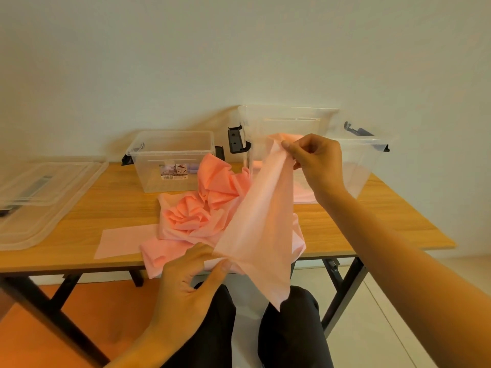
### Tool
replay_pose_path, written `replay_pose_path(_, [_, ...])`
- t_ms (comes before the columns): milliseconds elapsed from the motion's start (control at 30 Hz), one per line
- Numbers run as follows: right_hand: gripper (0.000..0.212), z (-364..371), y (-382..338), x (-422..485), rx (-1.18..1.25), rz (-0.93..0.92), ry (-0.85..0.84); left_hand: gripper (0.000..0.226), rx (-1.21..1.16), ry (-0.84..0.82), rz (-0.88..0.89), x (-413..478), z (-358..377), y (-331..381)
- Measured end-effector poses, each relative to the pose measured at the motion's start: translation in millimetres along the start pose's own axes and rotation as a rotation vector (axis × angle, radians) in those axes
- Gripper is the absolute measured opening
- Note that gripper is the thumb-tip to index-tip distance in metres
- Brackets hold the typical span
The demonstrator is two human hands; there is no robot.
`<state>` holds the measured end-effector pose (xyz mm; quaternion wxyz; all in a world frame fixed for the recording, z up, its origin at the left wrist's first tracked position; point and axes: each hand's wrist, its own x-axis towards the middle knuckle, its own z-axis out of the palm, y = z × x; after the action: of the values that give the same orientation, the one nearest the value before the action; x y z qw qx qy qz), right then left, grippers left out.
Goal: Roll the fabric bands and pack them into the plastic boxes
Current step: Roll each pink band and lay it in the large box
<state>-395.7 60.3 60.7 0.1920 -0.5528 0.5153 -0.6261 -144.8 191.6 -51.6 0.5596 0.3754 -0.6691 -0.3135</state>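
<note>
A pink fabric band (260, 219) is stretched in the air between my hands. My right hand (316, 160) pinches its upper end in front of the right box. My left hand (191, 277) pinches its lower edge at the table's front edge; a corner of the band hangs past my knees. A crumpled heap of pink fabric bands (202, 211) lies on the table behind it. One flat pink band (125, 241) lies to the left of the heap. Two clear plastic boxes stand at the back: a small one (148, 166) left of centre and a taller one (358, 155) on the right.
Clear plastic lids (39, 197) are stacked at the table's left end. The wooden table (372, 224) has black folding legs, and a wall is right behind it. My knees in dark trousers are under the front edge. Black latches stick out from the boxes' sides.
</note>
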Motion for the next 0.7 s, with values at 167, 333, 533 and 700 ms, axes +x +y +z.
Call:
replay_pose_path(167, [0.024, -10.9, 4.4, 5.9, 0.022, 0.037, -0.023, 0.042, -0.035, 0.093, -0.047, -7.4, 5.5, -0.1])
replay_pose_path(333, [0.025, -23.9, 6.6, 18.0, -0.135, 0.025, 0.12, 0.027, 0.003, 0.097, 0.01, -17.8, 13.3, 0.2])
replay_pose_path(533, [0.026, -30.1, 32.9, 16.3, -0.264, 0.299, 0.247, 0.031, 0.022, 0.105, 0.104, -14.9, 28.5, -0.1])
replay_pose_path(700, [0.03, -25.4, 28.0, 8.5, -0.199, 0.248, 0.063, 0.025, 0.036, 0.031, 0.15, -18.6, 35.4, -4.2])
